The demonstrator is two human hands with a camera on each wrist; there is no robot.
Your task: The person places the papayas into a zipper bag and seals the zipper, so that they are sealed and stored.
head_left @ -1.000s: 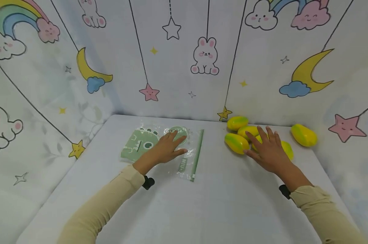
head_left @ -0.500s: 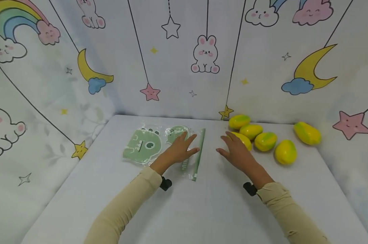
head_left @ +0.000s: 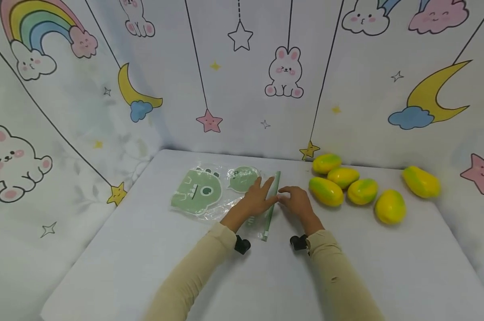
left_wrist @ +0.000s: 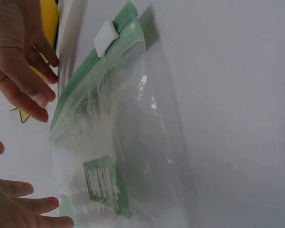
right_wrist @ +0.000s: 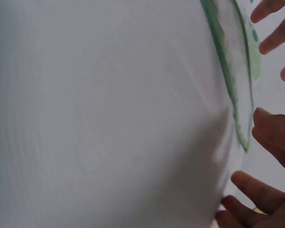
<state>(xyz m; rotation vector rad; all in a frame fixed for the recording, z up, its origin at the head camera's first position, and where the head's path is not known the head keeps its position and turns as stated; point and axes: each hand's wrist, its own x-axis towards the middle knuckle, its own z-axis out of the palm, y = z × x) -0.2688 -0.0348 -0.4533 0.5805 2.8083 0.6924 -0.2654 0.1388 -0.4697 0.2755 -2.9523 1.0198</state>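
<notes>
A clear plastic zip bag [head_left: 196,192] with green cartoon prints lies flat on the white table. Its green zip strip [head_left: 270,213] runs along the right side, and a white slider [left_wrist: 105,38] sits near the strip's near end. My left hand [head_left: 251,203] is over the bag's right part, fingers spread, fingertips close to the strip. Just right of the strip is my right hand [head_left: 299,204], its fingers loosely bent. In the right wrist view the thumb [right_wrist: 273,130] and fingers of that hand are apart, with nothing between them.
Several yellow-green, mango-like fruits [head_left: 362,191] lie at the back right of the table, one [head_left: 421,182] apart near the right edge. A cartoon-printed cloth wall [head_left: 242,89] rises behind the table. Each wrist wears a small black camera [head_left: 242,245].
My right hand has moved left from over the fruits to beside the zip strip, its fingers bending. My left hand has shifted right over the bag towards the strip.
</notes>
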